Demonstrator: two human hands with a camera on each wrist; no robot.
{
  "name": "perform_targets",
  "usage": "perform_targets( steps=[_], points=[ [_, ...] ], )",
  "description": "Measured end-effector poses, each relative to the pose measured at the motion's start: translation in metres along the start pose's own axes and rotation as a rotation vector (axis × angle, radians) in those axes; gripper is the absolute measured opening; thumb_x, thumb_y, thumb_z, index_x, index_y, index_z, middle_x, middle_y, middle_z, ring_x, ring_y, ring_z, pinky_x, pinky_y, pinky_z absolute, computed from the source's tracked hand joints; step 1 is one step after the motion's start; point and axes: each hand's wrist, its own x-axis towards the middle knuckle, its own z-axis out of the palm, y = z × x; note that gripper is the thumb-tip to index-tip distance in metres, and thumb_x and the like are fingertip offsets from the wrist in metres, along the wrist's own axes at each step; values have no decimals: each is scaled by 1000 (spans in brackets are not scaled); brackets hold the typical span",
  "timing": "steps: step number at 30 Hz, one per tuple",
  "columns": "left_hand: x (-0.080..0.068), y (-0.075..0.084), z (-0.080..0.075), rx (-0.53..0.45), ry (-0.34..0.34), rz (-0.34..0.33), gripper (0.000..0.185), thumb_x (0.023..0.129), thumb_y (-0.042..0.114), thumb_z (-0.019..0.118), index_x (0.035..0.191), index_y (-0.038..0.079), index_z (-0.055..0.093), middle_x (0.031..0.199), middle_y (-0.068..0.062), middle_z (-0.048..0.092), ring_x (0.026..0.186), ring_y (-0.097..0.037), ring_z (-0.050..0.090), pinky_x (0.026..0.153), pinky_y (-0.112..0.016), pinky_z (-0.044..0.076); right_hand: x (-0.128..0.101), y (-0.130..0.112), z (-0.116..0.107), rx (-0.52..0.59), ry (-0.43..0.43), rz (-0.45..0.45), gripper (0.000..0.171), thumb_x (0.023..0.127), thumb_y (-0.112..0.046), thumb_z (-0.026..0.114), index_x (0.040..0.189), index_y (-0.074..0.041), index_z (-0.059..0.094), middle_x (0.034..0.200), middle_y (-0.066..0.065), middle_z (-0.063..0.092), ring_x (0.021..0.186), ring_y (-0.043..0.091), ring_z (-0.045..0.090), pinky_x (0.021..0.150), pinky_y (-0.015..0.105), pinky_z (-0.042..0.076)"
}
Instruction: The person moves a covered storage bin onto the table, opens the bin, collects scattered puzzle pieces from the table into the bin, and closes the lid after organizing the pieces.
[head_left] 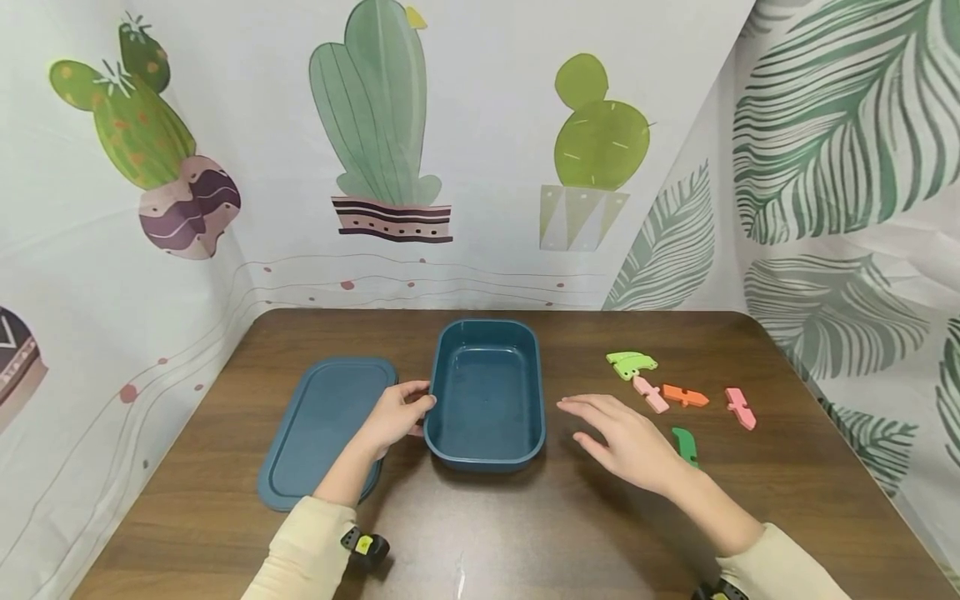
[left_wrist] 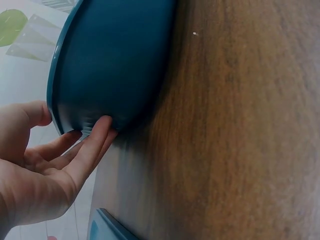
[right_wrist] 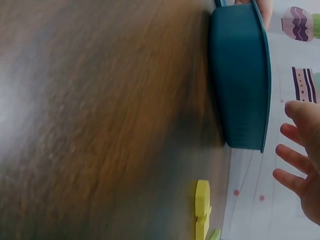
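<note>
Head view: left hand [head_left: 396, 414] holds the near left rim of the teal container [head_left: 487, 392] mid-table; teal lid [head_left: 318, 429] lies left; right hand [head_left: 626, 442], fingers spread and holding nothing, hovers right, partly covering a green piece [head_left: 684, 446] among the foam pieces [head_left: 684, 396].
Left wrist view: fingertips [left_wrist: 102, 127] touch the container wall [left_wrist: 110, 60].
Right wrist view: yellow piece [right_wrist: 202, 210] near; fingers [right_wrist: 292, 157] apart.
Writing: none readable.

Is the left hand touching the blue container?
Touching. In the left wrist view, the left hand fingers press the blue container wall, thumb at its rim.
</note>
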Motion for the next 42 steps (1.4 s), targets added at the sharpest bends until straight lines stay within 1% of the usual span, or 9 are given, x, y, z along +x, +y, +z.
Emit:
perform_targets(
  steps=[4, 12, 20, 23, 28, 31, 34, 39, 42],
  points=[
    [1, -1, 1, -19, -6, -2, 46, 91, 10, 53, 131, -8, 42, 116, -25, 56, 86, -25, 62, 66, -39, 57, -4, 5, -1, 2, -6, -14, 46, 78, -18, 71, 122, -15, 58, 121, -1, 58, 112, 17, 53, 87, 37, 49],
    [-1, 2, 2, -19, 2, -7, 44, 90, 10, 53, 130, -6, 45, 114, -22, 57, 84, -22, 62, 64, -36, 57, -12, 18, -2, 5, -51, -31, 45, 76, -19, 73, 119, -14, 60, 119, -1, 59, 111, 18, 53, 86, 37, 49],
    [-1, 2, 2, -24, -8, -2, 44, 91, 10, 52, 131, -6, 44, 114, -23, 57, 85, -25, 62, 65, -37, 57, -21, 32, 1, -3, -82, -67, 42, 74, -18, 74, 114, -14, 62, 117, 1, 61, 108, 20, 54, 84, 37, 50],
    [-6, 9, 1, -28, -20, -3, 44, 91, 9, 51, 131, -8, 43, 115, -25, 56, 88, -29, 62, 66, -38, 57, -23, 36, 2, -8, -96, -63, 42, 73, -19, 75, 113, -13, 63, 116, 2, 61, 108, 20, 55, 82, 37, 51],
    [-20, 28, 2, -17, -30, -8, 44, 91, 7, 50, 130, -11, 41, 115, -28, 54, 92, -34, 60, 69, -39, 56, -26, 40, 1, -23, -131, -57, 40, 73, -21, 75, 111, -14, 65, 116, 3, 61, 107, 21, 55, 81, 37, 52],
    [-23, 32, 2, -11, -32, -10, 44, 91, 7, 50, 131, -12, 40, 116, -29, 54, 93, -34, 60, 70, -39, 56, -27, 43, 2, -31, -140, -65, 40, 72, -21, 76, 110, -14, 65, 116, 4, 61, 107, 22, 55, 83, 39, 51],
    [-19, 27, 2, -17, -29, -10, 45, 91, 7, 50, 131, -11, 41, 115, -28, 54, 92, -33, 60, 68, -38, 57, -29, 47, 3, -39, -140, -78, 40, 70, -20, 77, 108, -14, 66, 114, 4, 61, 106, 23, 55, 83, 39, 51],
    [-5, 7, 1, -25, -15, -4, 44, 91, 10, 52, 131, -8, 43, 113, -25, 56, 87, -27, 61, 65, -37, 57, -31, 52, 5, -63, -149, -94, 40, 69, -17, 78, 107, -15, 66, 112, 3, 61, 103, 23, 56, 81, 39, 51],
    [-2, 2, 1, -22, -11, 1, 43, 91, 10, 52, 130, -6, 44, 111, -23, 57, 85, -24, 61, 64, -37, 57, -31, 56, 4, -77, -158, -95, 40, 69, -16, 78, 107, -14, 66, 111, 4, 61, 102, 24, 56, 80, 40, 51]
  ],
)
